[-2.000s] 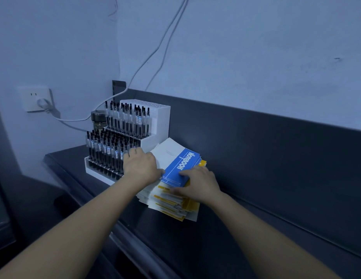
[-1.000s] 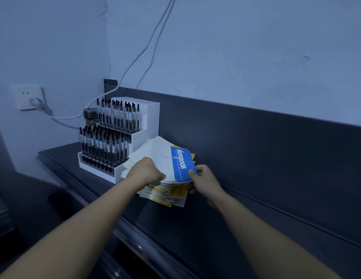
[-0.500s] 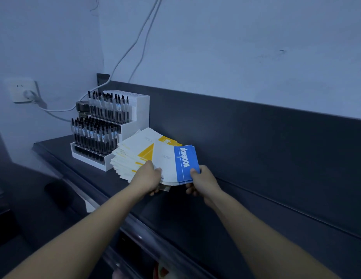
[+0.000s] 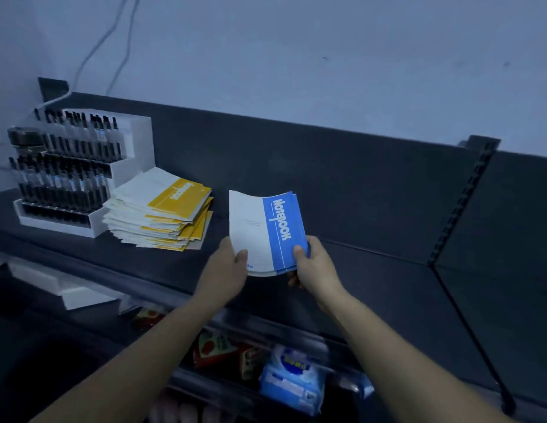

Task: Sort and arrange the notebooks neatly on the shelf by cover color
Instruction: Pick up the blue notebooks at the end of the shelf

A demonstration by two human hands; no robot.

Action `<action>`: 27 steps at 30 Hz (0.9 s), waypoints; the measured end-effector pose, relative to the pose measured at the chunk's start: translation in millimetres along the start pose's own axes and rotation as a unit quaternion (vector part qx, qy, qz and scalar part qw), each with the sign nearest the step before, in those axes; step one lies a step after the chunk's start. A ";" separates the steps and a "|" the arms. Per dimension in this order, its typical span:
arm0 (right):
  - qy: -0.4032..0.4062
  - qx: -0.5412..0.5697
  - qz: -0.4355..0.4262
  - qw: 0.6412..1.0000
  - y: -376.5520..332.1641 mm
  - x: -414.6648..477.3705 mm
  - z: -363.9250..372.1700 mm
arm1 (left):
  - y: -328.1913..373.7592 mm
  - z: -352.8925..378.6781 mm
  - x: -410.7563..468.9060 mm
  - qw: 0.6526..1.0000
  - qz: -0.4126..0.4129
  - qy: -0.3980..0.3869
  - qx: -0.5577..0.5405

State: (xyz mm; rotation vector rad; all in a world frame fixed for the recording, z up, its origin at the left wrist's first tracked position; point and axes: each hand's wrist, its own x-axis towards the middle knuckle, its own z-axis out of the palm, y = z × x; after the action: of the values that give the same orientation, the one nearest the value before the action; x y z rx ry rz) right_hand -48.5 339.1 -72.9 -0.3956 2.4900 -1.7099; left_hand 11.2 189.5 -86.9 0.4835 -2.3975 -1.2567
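Both hands hold a small bundle of blue-and-white notebooks above the dark shelf, right of centre. My left hand grips its lower left corner, thumb on the white cover. My right hand grips its lower right corner, thumb on the blue band. A messy stack of yellow-and-white notebooks lies on the shelf to the left, apart from the blue bundle.
A white tiered pen display full of black pens stands at the far left against the stack, a dark jar behind it. A slotted upright divides the shelf on the right. Packaged goods fill the lower shelf.
Both hands lifted the blue notebooks off the mixed stack and carried them to the right. The yellow stack stays by the pen display. The view swung right and down.
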 end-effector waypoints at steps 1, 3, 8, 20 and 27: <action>0.012 -0.005 -0.006 1.000 4.2 -8.1 -8.2 | 5.5 5.6 -7.9 1.000 0.003 -0.008 -0.002; 0.038 -0.006 -0.014 0.999 11.9 -24.4 -25.9 | 18.6 16.8 -23.3 1.000 0.015 -0.024 -0.006; 0.105 -0.011 -0.017 0.994 30.3 -62.5 -78.9 | 53.5 52.4 -59.2 0.996 0.060 -0.061 -0.015; 0.232 -0.070 0.034 0.970 87.0 -146.1 -245.1 | 155.7 182.2 -138.8 0.975 0.131 -0.171 -0.060; 0.272 -0.086 0.055 0.957 122.1 -189.2 -348.1 | 220.6 264.4 -195.4 0.967 0.142 -0.204 -0.058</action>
State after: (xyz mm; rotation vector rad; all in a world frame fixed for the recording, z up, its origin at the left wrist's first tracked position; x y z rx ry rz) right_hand 36.5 744.9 -71.4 0.2422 2.9720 -1.7460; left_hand 24.7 585.1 -75.9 -0.1715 -2.5762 -1.4597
